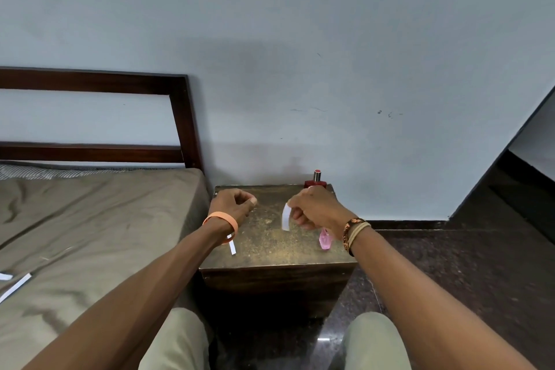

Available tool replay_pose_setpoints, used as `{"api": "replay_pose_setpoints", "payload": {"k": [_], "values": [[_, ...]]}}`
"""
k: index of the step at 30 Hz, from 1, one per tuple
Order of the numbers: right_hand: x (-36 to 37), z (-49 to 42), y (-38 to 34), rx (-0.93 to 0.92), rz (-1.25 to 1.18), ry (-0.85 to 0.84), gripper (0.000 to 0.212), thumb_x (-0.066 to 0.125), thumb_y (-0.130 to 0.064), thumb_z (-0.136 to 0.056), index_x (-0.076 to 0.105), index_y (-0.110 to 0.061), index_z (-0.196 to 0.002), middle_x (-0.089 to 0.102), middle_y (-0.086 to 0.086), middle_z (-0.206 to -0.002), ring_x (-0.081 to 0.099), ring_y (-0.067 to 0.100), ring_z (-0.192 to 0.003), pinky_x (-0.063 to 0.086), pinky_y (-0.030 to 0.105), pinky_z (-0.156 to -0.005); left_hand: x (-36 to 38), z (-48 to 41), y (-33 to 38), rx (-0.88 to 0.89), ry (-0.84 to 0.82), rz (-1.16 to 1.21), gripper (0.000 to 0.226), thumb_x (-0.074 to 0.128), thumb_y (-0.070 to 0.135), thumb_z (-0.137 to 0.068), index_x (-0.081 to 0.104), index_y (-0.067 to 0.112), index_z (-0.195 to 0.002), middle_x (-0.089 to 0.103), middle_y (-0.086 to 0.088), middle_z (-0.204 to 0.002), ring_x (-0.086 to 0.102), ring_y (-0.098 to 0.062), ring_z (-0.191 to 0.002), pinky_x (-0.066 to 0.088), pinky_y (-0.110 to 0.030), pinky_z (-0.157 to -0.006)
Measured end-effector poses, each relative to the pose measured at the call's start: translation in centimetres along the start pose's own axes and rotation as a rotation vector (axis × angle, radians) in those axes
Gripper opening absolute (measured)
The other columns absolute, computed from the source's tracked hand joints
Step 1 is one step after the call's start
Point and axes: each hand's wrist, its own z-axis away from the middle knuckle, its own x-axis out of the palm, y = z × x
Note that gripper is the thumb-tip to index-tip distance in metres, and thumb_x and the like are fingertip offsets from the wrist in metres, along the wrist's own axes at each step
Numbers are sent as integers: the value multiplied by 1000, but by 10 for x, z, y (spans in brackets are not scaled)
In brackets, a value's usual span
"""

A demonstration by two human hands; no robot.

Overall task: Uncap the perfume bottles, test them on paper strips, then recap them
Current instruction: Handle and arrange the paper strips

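Head view showed the right grip (315, 210) pinching a paper strip (286, 216), probably light and floppy, by its top end over the table (270, 240), a pink perfume bottle (326, 239) near the right edge, while the left grip (234, 204) was curled, its contents impossible to tell.

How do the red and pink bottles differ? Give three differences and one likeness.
Colour: the red bottle is deep red; the pink bottle is pale, see-through pink.
Place: the red bottle stands at the table's back edge; the pink bottle is nearer the front.
Top: the red bottle's cap is on; the pink bottle's top is hidden behind the right hand.
Shared: both sit on the table's right side.
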Motion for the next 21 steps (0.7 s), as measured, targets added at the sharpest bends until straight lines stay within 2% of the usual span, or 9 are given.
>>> {"api": "replay_pose_setpoints", "payload": {"k": [2, 5, 8, 11, 12, 15, 16, 19, 21], "values": [[-1, 1, 1, 42, -230, -23, 19, 57, -17, -93, 69, -2, -92, 62, 6, -71, 57, 18, -63, 49, 30, -63, -1, 0, -1, -5, 1, 3, 3, 68, 20, -87, 70, 18, -86, 71, -1, -80, 69, -19, -77, 59, -39, -79], [-1, 3, 0, 48, -225, -48, 18, 55, -13, -94, 67, -1, -99, 56, 6, -71, 51, 15, -59, 42, 26, -58, -3, 0, 0, -10, 6, 8, 3, 68, 19, -87, 69, 19, -84, 71, -1, -79, 69, -20, -76, 60, -39, -78], [-6, 9, -7, 9, -269, -40, 20, 56, -15, -95, 68, 1, -98, 62, 10, -75, 58, 17, -64, 48, 27, -61, -5, -1, 2, -8, 2, 1, 4, 68, 20, -87, 68, 20, -83, 71, -2, -78, 69, -20, -75, 60, -37, -76], [-17, 15, -21, 10, -755, -223, 16, 58, -14, -93, 67, -1, -89, 64, 10, -73, 59, 18, -62, 52, 29, -58, -8, -2, 3, -14, 5, 11, 3, 69, 20, -86, 69, 20, -83, 71, -2, -77, 69, -22, -75, 60, -36, -74], [-17, 13, -23, 26, -747, -212, 15, 58, -13, -92, 65, -2, -85, 62, 10, -71, 56, 18, -60, 51, 27, -55, -8, -2, 3, -12, 7, 6, 3, 69, 20, -86, 69, 19, -83, 71, -2, -77, 69, -21, -75, 60, -37, -75], [-8, 13, -24, 12, -189, -46, 15, 58, -12, -92, 65, -3, -83, 57, 7, -69, 47, 14, -54, 39, 24, -51, -8, 0, 2, -1, 9, -7, 6, 68, 19, -87, 68, 21, -80, 71, -3, -77, 69, -21, -75, 59, -38, -78], [-6, 11, -23, -7, -207, -53, 16, 58, -14, -94, 66, -3, -85, 59, 6, -68, 48, 13, -53, 41, 24, -51, -7, 1, 3, 0, 7, -8, 8, 68, 19, -87, 67, 22, -79, 71, -3, -77, 68, -21, -75, 59, -38, -78], [-13, 12, -26, -20, -751, -188, 15, 60, -14, -92, 67, -4, -84, 62, 5, -66, 54, 14, -53, 48, 26, -51, -6, 1, 4, 1, -3, -8, 13, 69, 17, -86, 65, 25, -77, 70, -2, -77, 68, -23, -77, 59, -38, -77], [-13, 7, -24, 19, -686, -174, 12, 60, -13, -90, 65, -5, -83, 60, 5, -66, 53, 15, -53, 46, 25, -50, -6, 2, 3, -4, -13, -8, 10, 68, 18, -87, 66, 23, -79, 70, -2, -78, 68, -21, -76, 59, -38, -78]]}}
